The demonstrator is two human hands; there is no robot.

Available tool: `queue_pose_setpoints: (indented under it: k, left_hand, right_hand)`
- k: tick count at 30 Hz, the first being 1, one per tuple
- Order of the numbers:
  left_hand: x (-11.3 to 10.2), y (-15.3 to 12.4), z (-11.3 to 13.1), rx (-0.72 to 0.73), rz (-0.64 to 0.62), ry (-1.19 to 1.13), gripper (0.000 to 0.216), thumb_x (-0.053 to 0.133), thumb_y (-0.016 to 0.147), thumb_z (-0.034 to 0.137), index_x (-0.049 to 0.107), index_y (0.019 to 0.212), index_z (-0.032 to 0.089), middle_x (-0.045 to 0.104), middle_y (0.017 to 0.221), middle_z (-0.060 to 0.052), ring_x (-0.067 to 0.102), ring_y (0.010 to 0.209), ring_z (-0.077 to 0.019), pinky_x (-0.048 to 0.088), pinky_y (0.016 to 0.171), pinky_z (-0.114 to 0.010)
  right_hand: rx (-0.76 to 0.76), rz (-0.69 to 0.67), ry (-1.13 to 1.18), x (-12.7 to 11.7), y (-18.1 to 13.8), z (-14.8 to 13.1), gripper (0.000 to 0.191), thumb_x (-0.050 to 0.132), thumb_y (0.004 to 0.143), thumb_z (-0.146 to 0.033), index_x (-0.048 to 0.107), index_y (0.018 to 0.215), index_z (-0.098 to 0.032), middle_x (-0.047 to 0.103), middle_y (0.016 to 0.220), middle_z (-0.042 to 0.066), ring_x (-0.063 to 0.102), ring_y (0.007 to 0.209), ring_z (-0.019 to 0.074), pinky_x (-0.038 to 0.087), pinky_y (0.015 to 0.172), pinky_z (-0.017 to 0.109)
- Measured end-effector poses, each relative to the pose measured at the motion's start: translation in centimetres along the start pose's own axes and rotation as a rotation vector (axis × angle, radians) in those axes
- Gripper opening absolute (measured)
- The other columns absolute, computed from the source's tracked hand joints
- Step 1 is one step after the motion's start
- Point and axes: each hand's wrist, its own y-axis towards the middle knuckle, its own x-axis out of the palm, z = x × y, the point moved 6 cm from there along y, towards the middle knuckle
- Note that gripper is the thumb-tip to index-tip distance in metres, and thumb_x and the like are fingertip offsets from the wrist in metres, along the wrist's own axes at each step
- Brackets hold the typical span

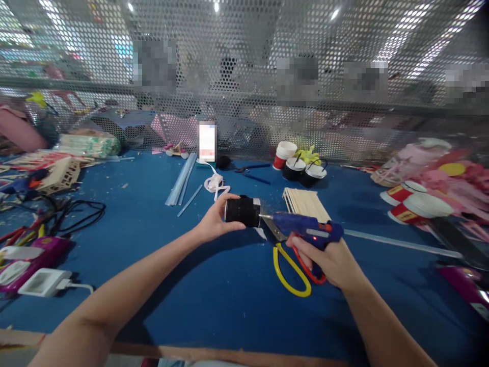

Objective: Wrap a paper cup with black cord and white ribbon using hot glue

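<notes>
My left hand (pixel 214 223) is closed around a black-covered cup (pixel 242 210) held on its side above the blue table (pixel 160 239). In my right hand (pixel 329 261) is a blue hot glue gun (pixel 307 226), fingers wrapped round its grip, a red light showing on its body. The gun's metal nozzle touches the cup's rim end. Under the gun lie scissors (pixel 291 265) with one yellow and one red handle loop. A stack of wooden sticks (pixel 306 203) lies just behind the gun.
Clear glue sticks (pixel 182 179) and a white ribbon (pixel 215 183) lie behind the cup. Red-and-white cups (pixel 284 154) and black-covered cups (pixel 293 168) stand further back. Cables and a power strip (pixel 44 281) sit at left, pink craft pieces (pixel 451 178) at right. Perforated metal mesh (pixel 244 61) walls the back.
</notes>
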Motion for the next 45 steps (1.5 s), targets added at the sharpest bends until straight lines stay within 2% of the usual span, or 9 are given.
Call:
queue_pose_setpoints:
  k: [6, 12, 18, 24, 30, 34, 36, 39, 45]
  left_hand:
    - [-0.6, 0.2, -2.3, -0.061, 0.081, -0.015, 0.062, 0.079, 0.059, 0.037, 0.044, 0.106, 0.020, 0.055, 0.096, -0.003, 0.056, 0.077, -0.0138, 0.046, 0.068, -0.026]
    - [-0.4, -0.1, -2.7, -0.051, 0.059, 0.021, 0.061, 0.079, 0.059, 0.035, 0.044, 0.107, 0.020, 0.052, 0.097, -0.002, 0.055, 0.077, -0.0135, 0.046, 0.068, -0.026]
    - [-0.3, -0.3, -2.9, -0.048, 0.039, 0.114, 0.061, 0.078, 0.061, 0.037, 0.044, 0.109, 0.020, 0.055, 0.094, -0.003, 0.056, 0.075, -0.0147, 0.047, 0.068, -0.028]
    - [-0.4, -0.3, -2.7, -0.040, 0.047, 0.169, 0.061, 0.078, 0.061, 0.037, 0.045, 0.108, 0.019, 0.053, 0.100, -0.005, 0.056, 0.082, -0.0170, 0.047, 0.072, -0.030]
    - [-0.2, -0.3, -2.9, -0.025, 0.026, 0.149, 0.061, 0.078, 0.061, 0.038, 0.045, 0.109, 0.019, 0.055, 0.099, -0.005, 0.057, 0.081, -0.0175, 0.048, 0.071, -0.031]
    - [-0.1, -0.4, -3.0, -0.037, 0.025, 0.121, 0.062, 0.078, 0.061, 0.038, 0.044, 0.109, 0.019, 0.056, 0.102, -0.006, 0.058, 0.082, -0.0178, 0.048, 0.073, -0.032]
    - [-0.2, -0.5, -2.9, -0.042, 0.034, 0.125, 0.062, 0.078, 0.060, 0.038, 0.044, 0.108, 0.019, 0.056, 0.102, -0.007, 0.058, 0.083, -0.0181, 0.048, 0.074, -0.032]
    - [-0.2, -0.5, -2.8, -0.033, 0.035, 0.119, 0.061, 0.078, 0.061, 0.038, 0.044, 0.107, 0.019, 0.055, 0.099, -0.005, 0.057, 0.080, -0.0166, 0.048, 0.072, -0.030]
    - [-0.2, -0.6, -2.5, -0.011, 0.041, 0.147, 0.058, 0.077, 0.061, 0.039, 0.046, 0.106, 0.018, 0.055, 0.094, -0.004, 0.056, 0.079, -0.0167, 0.047, 0.068, -0.029]
  right_hand:
    - [0.119, 0.049, 0.121, 0.1, 1.1, 1.9, 0.040, 0.063, 0.076, -0.043, 0.048, 0.049, -0.017, 0.048, 0.046, -0.002, 0.045, 0.045, 0.0085, 0.039, 0.050, 0.025]
    - [0.202, 0.146, 0.185, -0.7, 1.6, 4.0, 0.034, 0.070, 0.068, -0.048, 0.057, 0.069, -0.017, 0.055, 0.058, -0.001, 0.051, 0.054, 0.0112, 0.042, 0.052, 0.025]
    - [0.113, 0.237, -0.025, -2.9, 2.2, 3.8, 0.039, 0.060, 0.074, -0.054, 0.059, 0.074, -0.015, 0.061, 0.064, 0.003, 0.054, 0.056, 0.0121, 0.045, 0.055, 0.026]
    - [0.148, 0.394, -0.296, -5.6, 2.6, 4.2, 0.045, 0.052, 0.076, -0.058, 0.054, 0.057, -0.017, 0.060, 0.055, 0.004, 0.053, 0.052, 0.0132, 0.041, 0.054, 0.026]
    - [0.231, 0.445, -0.363, -6.7, 3.3, 5.6, 0.045, 0.061, 0.065, -0.061, 0.059, 0.066, -0.016, 0.064, 0.060, 0.005, 0.055, 0.050, 0.0163, 0.038, 0.047, 0.027]
    - [0.273, 0.452, -0.709, -7.7, 3.9, 5.2, 0.049, 0.053, 0.070, -0.064, 0.059, 0.062, -0.017, 0.064, 0.060, 0.009, 0.059, 0.057, 0.0211, 0.036, 0.049, 0.028]
    - [0.287, 0.413, -0.869, -7.9, 4.5, 5.0, 0.051, 0.045, 0.076, -0.063, 0.062, 0.066, -0.016, 0.066, 0.065, 0.011, 0.062, 0.064, 0.0245, 0.038, 0.052, 0.030]
    - [0.300, 0.378, -0.959, -7.7, 5.2, 5.1, 0.053, 0.041, 0.080, -0.060, 0.067, 0.075, -0.014, 0.069, 0.076, 0.016, 0.064, 0.075, 0.0290, 0.041, 0.058, 0.032]
    - [0.330, 0.454, -1.019, -7.3, 5.4, 5.0, 0.053, 0.043, 0.081, -0.056, 0.068, 0.093, -0.011, 0.069, 0.090, 0.020, 0.064, 0.086, 0.0321, 0.044, 0.068, 0.037]
